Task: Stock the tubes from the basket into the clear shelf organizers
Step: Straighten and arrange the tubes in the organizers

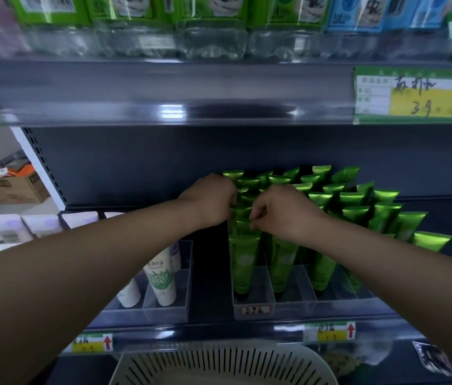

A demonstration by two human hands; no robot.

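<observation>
Head view shows both hands, left hand point(211, 201) and right hand point(283, 212), pinched narrow on green tubes point(243, 215) standing upright in the clear organizer point(297, 304). Tubes' long axes run vertical, directly beneath each grip; the basket point(219, 365) sits below the organizer.

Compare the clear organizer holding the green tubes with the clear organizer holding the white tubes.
The green-tube organizer is packed, rows of green tubes running to the back; the white-tube organizer shows only a few white tubes near its front. The left hand and right hand both work in the green-tube organizer; the white-tube organizer is untouched. The green one carries a small front label; none shows on the white one. Both are clear, divided, and on the same shelf.
</observation>
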